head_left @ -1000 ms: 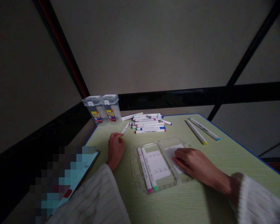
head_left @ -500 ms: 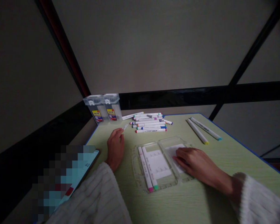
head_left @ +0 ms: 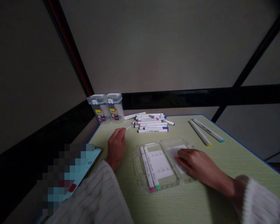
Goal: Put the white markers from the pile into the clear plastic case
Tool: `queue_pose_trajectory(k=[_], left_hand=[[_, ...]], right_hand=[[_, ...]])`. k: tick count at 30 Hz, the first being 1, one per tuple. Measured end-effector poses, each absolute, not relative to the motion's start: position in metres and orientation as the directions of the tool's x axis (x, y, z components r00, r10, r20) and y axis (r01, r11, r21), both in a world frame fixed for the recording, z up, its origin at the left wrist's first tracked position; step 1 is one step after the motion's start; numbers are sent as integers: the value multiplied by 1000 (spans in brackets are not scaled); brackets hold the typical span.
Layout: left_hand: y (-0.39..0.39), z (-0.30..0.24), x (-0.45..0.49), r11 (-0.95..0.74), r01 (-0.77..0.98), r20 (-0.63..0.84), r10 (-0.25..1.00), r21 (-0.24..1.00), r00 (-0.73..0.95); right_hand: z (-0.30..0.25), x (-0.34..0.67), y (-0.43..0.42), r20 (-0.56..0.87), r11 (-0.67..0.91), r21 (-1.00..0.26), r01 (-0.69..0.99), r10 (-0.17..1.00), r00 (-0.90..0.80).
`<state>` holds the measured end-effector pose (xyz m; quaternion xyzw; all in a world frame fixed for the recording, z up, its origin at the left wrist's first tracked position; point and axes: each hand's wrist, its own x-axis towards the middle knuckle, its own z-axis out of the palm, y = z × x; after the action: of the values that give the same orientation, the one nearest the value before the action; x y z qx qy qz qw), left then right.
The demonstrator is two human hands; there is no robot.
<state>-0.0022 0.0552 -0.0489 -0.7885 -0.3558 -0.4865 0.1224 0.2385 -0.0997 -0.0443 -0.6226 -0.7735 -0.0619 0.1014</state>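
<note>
Left hand (head_left: pixel 116 146) hides most of held marker (head_left: pixel 129 127), screen (head_left: pixel 86 168) partly pixelated, right sleeve (head_left: pixel 259 199) cut off.

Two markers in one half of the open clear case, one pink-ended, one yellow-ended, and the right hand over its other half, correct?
Not quite: the head view shows the second marker has a green end, not yellow. The pink-ended marker, open clear case and right hand are as you say.
</note>
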Motion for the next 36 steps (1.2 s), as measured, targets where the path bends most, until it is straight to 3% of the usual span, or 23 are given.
queue_pose_trajectory(k=[18,36], left_hand=[[49,-47,-2,-753,651,896,348,94,274],[43,-45,-1,-761,639,898,350,108,266]], right_hand=[[-45,238,-100,250,216,-34,976,947,-201],[-43,236,-100,262,199,-37,979,948,-182]])
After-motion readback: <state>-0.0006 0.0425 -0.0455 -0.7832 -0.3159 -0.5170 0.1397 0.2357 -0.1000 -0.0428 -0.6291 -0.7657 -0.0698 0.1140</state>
